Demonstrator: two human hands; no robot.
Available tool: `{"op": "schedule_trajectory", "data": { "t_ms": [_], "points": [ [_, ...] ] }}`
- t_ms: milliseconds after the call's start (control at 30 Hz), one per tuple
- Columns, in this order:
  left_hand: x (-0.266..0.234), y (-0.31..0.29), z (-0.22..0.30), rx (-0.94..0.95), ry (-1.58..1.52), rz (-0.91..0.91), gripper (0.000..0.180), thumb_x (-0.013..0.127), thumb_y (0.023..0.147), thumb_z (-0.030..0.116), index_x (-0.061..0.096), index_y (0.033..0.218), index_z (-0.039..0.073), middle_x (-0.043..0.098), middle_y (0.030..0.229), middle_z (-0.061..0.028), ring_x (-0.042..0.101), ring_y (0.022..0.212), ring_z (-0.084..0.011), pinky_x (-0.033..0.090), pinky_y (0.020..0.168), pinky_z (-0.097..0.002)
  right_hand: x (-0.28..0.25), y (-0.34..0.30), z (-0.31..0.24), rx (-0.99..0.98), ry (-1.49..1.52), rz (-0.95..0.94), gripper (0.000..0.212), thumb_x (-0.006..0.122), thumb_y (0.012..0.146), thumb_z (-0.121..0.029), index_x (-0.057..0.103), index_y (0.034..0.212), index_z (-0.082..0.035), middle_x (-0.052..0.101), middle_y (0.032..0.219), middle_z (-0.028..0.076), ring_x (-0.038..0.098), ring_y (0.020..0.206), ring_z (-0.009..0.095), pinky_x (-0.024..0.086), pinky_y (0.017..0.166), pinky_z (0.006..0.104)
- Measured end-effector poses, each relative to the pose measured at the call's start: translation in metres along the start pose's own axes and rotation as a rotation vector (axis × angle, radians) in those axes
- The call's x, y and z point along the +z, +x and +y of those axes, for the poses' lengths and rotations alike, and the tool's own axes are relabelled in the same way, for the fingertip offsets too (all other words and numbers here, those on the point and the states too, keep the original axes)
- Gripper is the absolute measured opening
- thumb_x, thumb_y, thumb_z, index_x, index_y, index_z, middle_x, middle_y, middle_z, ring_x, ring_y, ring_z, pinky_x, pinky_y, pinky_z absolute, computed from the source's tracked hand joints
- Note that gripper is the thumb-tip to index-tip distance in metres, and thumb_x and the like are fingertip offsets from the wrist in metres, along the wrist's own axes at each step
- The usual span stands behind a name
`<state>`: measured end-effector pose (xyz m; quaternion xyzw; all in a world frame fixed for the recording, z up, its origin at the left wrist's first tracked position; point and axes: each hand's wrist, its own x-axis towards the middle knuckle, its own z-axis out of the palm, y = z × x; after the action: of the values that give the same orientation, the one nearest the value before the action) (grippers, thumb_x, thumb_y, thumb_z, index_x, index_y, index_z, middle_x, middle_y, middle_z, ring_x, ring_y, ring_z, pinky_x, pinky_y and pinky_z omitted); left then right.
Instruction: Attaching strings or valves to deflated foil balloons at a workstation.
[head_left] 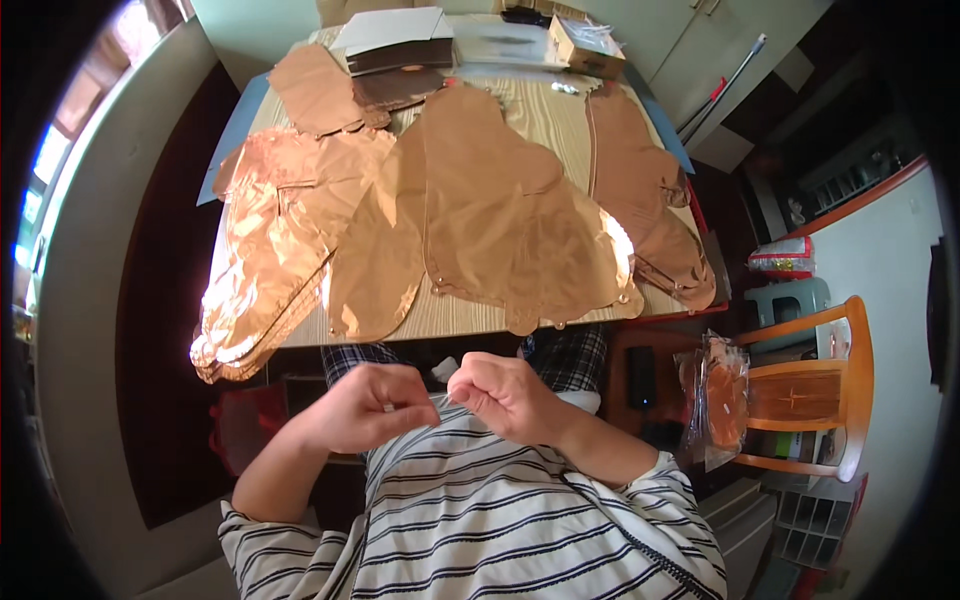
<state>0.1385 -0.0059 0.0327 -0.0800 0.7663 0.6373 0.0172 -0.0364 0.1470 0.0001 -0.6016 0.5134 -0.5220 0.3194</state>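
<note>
I see left hand [375, 408] and right hand [505, 397] curled, close together near striped shirt [500, 510]; can't tell whether fingers pinch anything. Copper foils [500, 210] lie on table [570, 130] beyond both hands, some overlapping.

The foil sheets [510, 220] are metallic copper with bright pale-gold highlights. The tabletop [562, 125] is pale beige with a wood-grain pattern. The shirt [480, 510] is white with dark stripes. The trousers [572, 355] are dark and white plaid. The wooden chair [795, 395] is orange-brown; the stool [785, 300] is grey-green. The stack [395, 30] is white on top, dark brown below.
</note>
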Motion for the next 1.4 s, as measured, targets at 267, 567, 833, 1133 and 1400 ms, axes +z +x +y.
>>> {"op": "schedule_trajectory", "data": {
  "t_ms": [267,567,833,1133,1400],
  "points": [
    [0.025,0.037,-0.015,0.463,0.33,0.735,0.017,0.067,0.079,-0.002,0.072,0.093,0.005,0.063,0.086,-0.0068,0.053,0.076,-0.0184,0.042,0.073,-0.0314,0.005,-0.011,-0.018,-0.4,-0.45,-0.02,0.009,0.066,0.079,0.0,0.059,0.086,0.0,0.052,0.069,0.01,0.054,0.055,0.028,0.043,0.048,0.039],
    [0.016,0.032,0.004,0.508,0.228,0.594,0.012,0.068,0.081,-0.003,0.073,0.09,0.004,0.061,0.083,-0.009,0.059,0.073,-0.0207,0.048,0.067,-0.0304,-0.027,-0.006,-0.012,-0.284,-0.307,-0.119,0.008,0.064,0.086,-0.011,0.058,0.083,-0.008,0.054,0.072,0.008,0.058,0.063,0.03,0.048,0.057,0.0394],
    [0.011,0.045,0.003,0.612,0.503,0.587,0.026,0.069,0.074,-0.008,0.072,0.098,0.003,0.062,0.087,-0.0082,0.061,0.072,-0.0203,0.051,0.06,-0.0307,-0.03,-0.003,-0.003,-0.264,-0.223,-0.283,0.013,0.059,0.091,-0.015,0.055,0.082,-0.006,0.055,0.075,0.01,0.059,0.067,0.031,0.048,0.059,0.0386],
    [0.004,0.047,-0.015,0.473,0.463,0.476,0.027,0.067,0.072,-0.01,0.071,0.096,0.001,0.063,0.093,-0.0099,0.063,0.078,-0.0232,0.053,0.067,-0.033,-0.034,0.003,-0.019,-0.222,-0.021,-0.232,0.014,0.057,0.094,-0.014,0.056,0.085,-0.004,0.055,0.072,0.011,0.059,0.066,0.031,0.047,0.058,0.037],
    [0.003,0.059,-0.016,0.54,0.557,0.471,0.027,0.07,0.071,-0.006,0.072,0.096,0.003,0.064,0.091,-0.0102,0.062,0.075,-0.0215,0.053,0.067,-0.0324,-0.034,0.004,-0.012,-0.157,0.016,-0.262,0.015,0.057,0.095,-0.015,0.056,0.084,-0.005,0.056,0.074,0.011,0.058,0.066,0.03,0.046,0.058,0.0373]
  ]
}}
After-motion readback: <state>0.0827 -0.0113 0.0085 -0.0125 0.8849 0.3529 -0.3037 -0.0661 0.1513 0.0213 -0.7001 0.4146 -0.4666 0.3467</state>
